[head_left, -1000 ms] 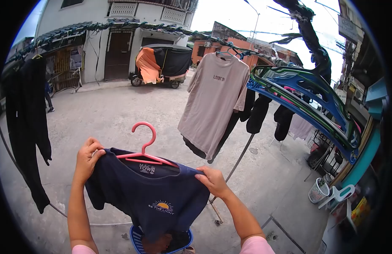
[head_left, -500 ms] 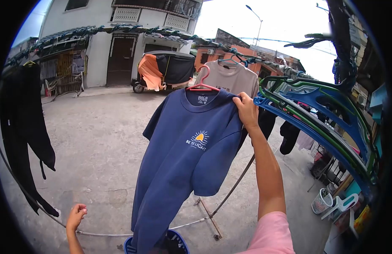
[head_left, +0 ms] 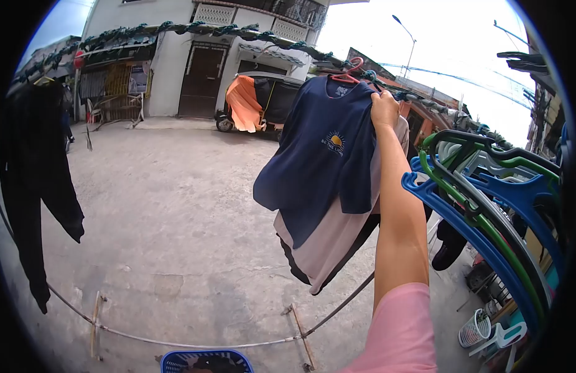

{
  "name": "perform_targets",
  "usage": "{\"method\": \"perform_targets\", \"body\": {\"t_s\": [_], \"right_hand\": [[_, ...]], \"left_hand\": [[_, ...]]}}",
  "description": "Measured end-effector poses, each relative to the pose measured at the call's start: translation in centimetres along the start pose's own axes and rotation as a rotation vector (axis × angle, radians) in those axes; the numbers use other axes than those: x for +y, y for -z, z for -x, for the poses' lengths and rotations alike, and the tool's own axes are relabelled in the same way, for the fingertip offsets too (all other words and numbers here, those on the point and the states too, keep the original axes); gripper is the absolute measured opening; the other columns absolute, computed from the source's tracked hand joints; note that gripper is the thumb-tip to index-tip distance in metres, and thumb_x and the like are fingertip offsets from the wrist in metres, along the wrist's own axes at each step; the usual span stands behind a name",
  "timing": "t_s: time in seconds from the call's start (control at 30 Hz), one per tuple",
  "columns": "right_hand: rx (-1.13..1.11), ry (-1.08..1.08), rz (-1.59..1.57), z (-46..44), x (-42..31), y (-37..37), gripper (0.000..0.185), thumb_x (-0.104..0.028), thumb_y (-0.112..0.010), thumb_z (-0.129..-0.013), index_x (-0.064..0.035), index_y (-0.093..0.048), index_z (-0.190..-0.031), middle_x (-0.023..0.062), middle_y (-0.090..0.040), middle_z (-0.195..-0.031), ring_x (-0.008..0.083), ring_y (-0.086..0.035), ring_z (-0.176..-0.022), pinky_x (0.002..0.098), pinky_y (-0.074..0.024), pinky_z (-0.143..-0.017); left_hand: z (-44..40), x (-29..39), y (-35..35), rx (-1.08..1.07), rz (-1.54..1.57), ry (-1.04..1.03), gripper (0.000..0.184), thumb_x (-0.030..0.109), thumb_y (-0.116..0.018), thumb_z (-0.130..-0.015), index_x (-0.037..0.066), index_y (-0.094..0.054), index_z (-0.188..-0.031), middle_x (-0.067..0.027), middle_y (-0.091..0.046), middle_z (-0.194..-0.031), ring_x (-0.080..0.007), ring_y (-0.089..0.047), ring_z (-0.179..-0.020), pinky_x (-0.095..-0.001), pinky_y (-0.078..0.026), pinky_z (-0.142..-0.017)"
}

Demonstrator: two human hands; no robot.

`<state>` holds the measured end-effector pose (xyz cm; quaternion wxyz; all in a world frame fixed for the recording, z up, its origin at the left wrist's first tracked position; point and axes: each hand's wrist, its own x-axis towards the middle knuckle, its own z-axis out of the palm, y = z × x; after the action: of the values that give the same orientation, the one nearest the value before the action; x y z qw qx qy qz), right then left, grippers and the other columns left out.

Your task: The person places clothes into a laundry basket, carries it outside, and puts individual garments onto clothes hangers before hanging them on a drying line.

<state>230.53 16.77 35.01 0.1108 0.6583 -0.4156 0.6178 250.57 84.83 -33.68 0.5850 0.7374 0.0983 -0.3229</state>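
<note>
My right hand (head_left: 385, 109) reaches up and forward, its fingers closed on the shoulder of a navy T-shirt (head_left: 310, 158) with a sun print. Inside the neck of this shirt is a red hanger (head_left: 345, 79). Its hook is up at the wrapped line (head_left: 288, 42); whether it rests on the line I cannot tell. Right behind the navy shirt hangs a pale greyish-pink shirt (head_left: 319, 255), mostly covered by it. My left hand is out of view.
Close on the right hang several blue, green and grey hangers (head_left: 487, 199). Black trousers (head_left: 33, 180) hang at the left. Below stand a metal rack base (head_left: 207, 345) and a blue laundry basket (head_left: 207, 353) with dark clothes. A covered tricycle (head_left: 278, 99) stands behind.
My right hand has lifted the navy shirt up and away, toward the line and in front of the pale shirt. My left hand has left the view. The basket shows more fully.
</note>
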Motion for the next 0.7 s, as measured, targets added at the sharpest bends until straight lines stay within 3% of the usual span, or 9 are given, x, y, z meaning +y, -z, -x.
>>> {"method": "perform_targets", "body": {"t_s": [0.2, 0.27, 0.3, 0.37, 0.43, 0.5, 0.53, 0.63, 0.7], "right_hand": [[-0.142, 0.068, 0.049, -0.3, 0.0, -0.9, 0.037, -0.035, -0.048, -0.074, -0.0106, -0.064, -0.099, 0.0185, -0.061, -0.102, 0.0343, -0.056, -0.099, 0.0426, -0.0435, -0.086], [-0.186, -0.037, 0.073, 1.3, -2.5, 2.1, 0.053, -0.046, -0.044, -0.077, -0.0145, -0.05, -0.12, 0.0166, -0.056, -0.113, 0.0331, -0.051, -0.107, 0.0413, -0.0384, -0.092], [-0.018, 0.132, 0.227, 1.4, -1.5, 1.4, 0.06, -0.052, -0.044, -0.078, -0.0153, -0.044, -0.126, 0.016, -0.051, -0.119, 0.0348, -0.045, -0.113, 0.0426, -0.0342, -0.095], [0.236, 0.468, 0.231, 3.4, -0.5, 1.3, 0.057, -0.054, -0.043, -0.08, -0.015, -0.05, -0.121, 0.0147, -0.051, -0.119, 0.034, -0.041, -0.115, 0.0439, -0.0326, -0.095], [0.291, 0.721, -0.041, 8.0, -1.3, 1.9, 0.035, -0.041, -0.048, -0.084, -0.0175, -0.06, -0.107, 0.0075, -0.057, -0.112, 0.026, -0.049, -0.109, 0.0391, -0.0331, -0.096], [0.072, 0.797, -0.142, 14.1, -0.9, 1.4, 0.026, -0.034, -0.051, -0.085, -0.0201, -0.063, -0.102, 0.0002, -0.059, -0.109, 0.0183, -0.053, -0.103, 0.0333, -0.043, -0.086], [-0.065, 0.853, -0.229, 19.0, -1.8, 1.6, 0.019, -0.021, -0.053, -0.085, -0.0164, -0.063, -0.101, 0.0019, -0.06, -0.107, 0.016, -0.056, -0.097, 0.029, -0.0466, -0.076], [-0.763, 0.537, -0.663, 35.6, -3.5, 1.9, 0.02, 0.004, -0.054, -0.079, -0.0048, -0.06, -0.097, 0.0065, -0.06, -0.1, 0.0145, -0.057, -0.087, 0.0234, -0.0441, -0.068], [-1.44, 0.262, -0.604, 45.3, -1.8, 1.9, 0.016, -0.004, -0.053, -0.082, -0.0013, -0.057, -0.097, 0.0101, -0.058, -0.094, 0.0168, -0.057, -0.083, 0.0261, -0.044, -0.068]], "left_hand": [[-0.1, -4.7, -4.4, 0.005, 0.082, 0.205, 0.028, 0.023, -0.052, -0.079, 0.013, -0.049, -0.105, -0.0018, -0.056, -0.091, -0.0155, -0.055, -0.083, -0.0356, -0.043, -0.069], [2.0, -8.4, -3.8, 0.038, 0.097, 0.327, 0.029, 0.023, -0.052, -0.079, 0.013, -0.049, -0.105, -0.0018, -0.056, -0.092, -0.0155, -0.055, -0.084, -0.0362, -0.043, -0.07], [4.7, -11.3, -2.3, 0.074, 0.096, 0.414, 0.029, 0.023, -0.052, -0.079, 0.013, -0.049, -0.105, -0.0017, -0.056, -0.092, -0.0155, -0.055, -0.085, -0.0365, -0.043, -0.071], [12.3, -17.5, 0.9, 0.162, 0.098, 0.617, 0.029, 0.023, -0.052, -0.079, 0.014, -0.049, -0.106, -0.0016, -0.056, -0.093, -0.0155, -0.054, -0.086, -0.0371, -0.043, -0.071], [12.6, -15.4, 0.8, 0.132, 0.191, 0.448, 0.025, 0.028, -0.054, -0.081, 0.017, -0.049, -0.103, 0.0012, -0.057, -0.093, -0.0153, -0.054, -0.088, -0.0381, -0.041, -0.074], [11.6, -11.9, -0.1, 0.14, 0.16, 0.404, 0.025, 0.027, -0.054, -0.084, 0.019, -0.049, -0.106, 0.0008, -0.058, -0.098, -0.0129, -0.055, -0.09, -0.0361, -0.041, -0.075], [10.9, -10.5, -0.4, 0.127, 0.157, 0.397, 0.027, 0.023, -0.052, -0.084, 0.016, -0.048, -0.11, -0.0012, -0.057, -0.099, -0.0148, -0.055, -0.093, -0.0361, -0.041, -0.076], [9.7, -7.0, -1.9, 0.092, 0.081, 0.389, 0.025, 0.021, -0.05, -0.087, 0.013, -0.049, -0.111, -0.0007, -0.058, -0.102, -0.0116, -0.055, -0.091, -0.0314, -0.042, -0.074], [10.1, -6.8, -2.6, 0.027, 0.045, 0.381, 0.025, 0.021, -0.049, -0.087, 0.012, -0.049, -0.111, -0.0013, -0.058, -0.102, -0.0115, -0.055, -0.091, -0.0304, -0.042, -0.073]]}}
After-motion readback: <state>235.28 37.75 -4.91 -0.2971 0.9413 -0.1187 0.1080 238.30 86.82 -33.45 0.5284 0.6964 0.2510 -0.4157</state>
